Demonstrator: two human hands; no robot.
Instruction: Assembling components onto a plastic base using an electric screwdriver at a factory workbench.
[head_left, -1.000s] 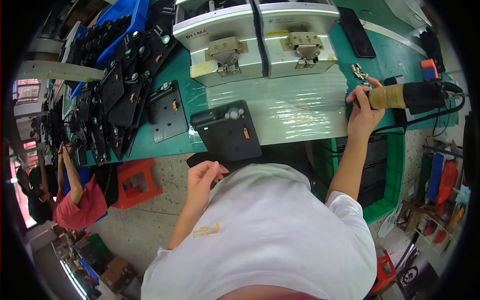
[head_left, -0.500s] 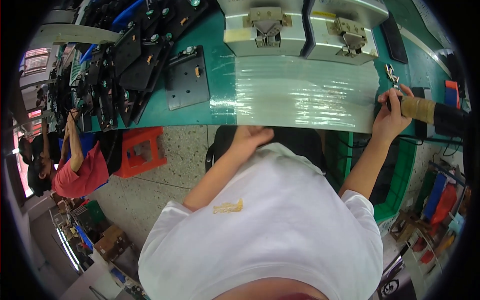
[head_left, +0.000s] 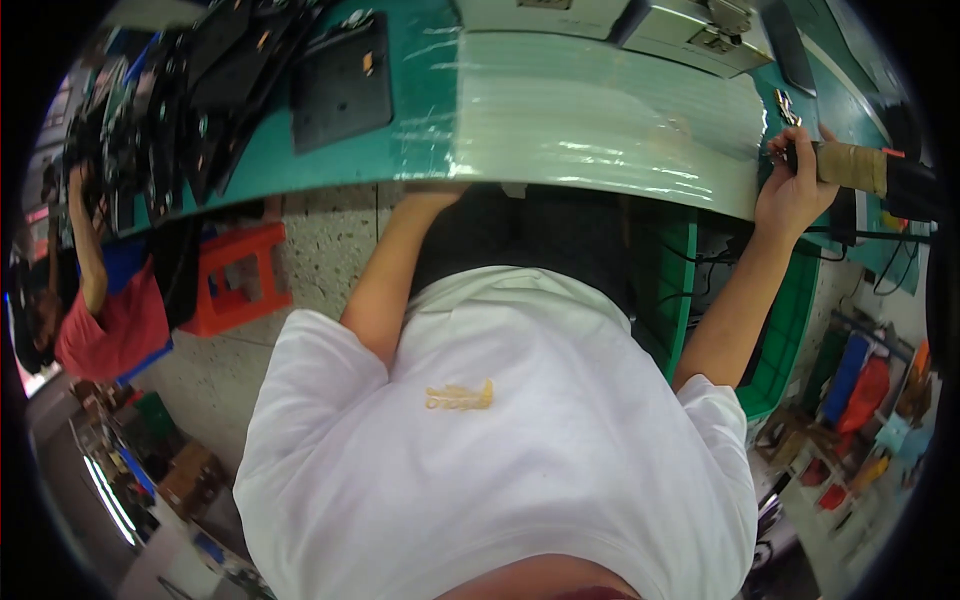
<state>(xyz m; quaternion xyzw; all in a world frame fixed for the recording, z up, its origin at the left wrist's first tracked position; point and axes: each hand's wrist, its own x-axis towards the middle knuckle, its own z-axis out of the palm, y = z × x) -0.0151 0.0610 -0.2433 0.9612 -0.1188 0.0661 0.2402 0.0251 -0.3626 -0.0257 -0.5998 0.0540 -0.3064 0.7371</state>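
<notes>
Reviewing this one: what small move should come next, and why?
Probably bring the left hand up over the worktable: it is mostly hidden underneath, while the right hand holds the tape-wrapped cylindrical tool beside small metal parts.

- Tool [head_left: 850,167], right: matt tan tape wrapping
- Sheet [head_left: 600,110], top centre: glossy, plastic-looking
- Plate [head_left: 340,105], upper left: smooth, dark, faint sheen
- Box [head_left: 690,42], top: smooth silvery metal
- Crate [head_left: 793,335], right: green plastic
- Shirt [head_left: 500,460], lower centre: matt, creased cloth
</notes>
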